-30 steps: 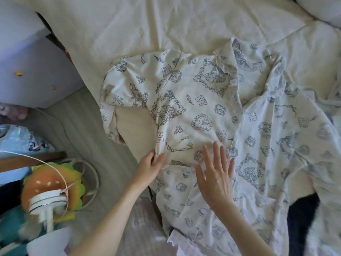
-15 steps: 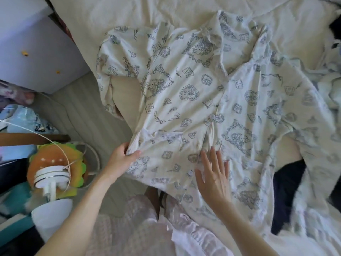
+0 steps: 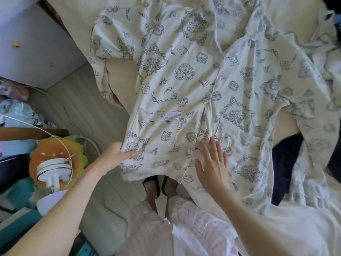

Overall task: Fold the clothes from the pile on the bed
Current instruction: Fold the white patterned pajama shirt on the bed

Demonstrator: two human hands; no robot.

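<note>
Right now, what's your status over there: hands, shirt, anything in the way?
Left hand grips printed pajama shirt at its hem corner. Right hand flat on the button placket. Dark garment under the right side.

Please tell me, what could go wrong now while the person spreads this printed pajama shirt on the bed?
The printed pajama shirt has its hem over the bed edge, where the left hand grips it; a further pull could slide it toward the floor. The right hand presses flat near the button placket, which could set wrinkles. The left sleeve is bunched, so a fold may be uneven.
</note>
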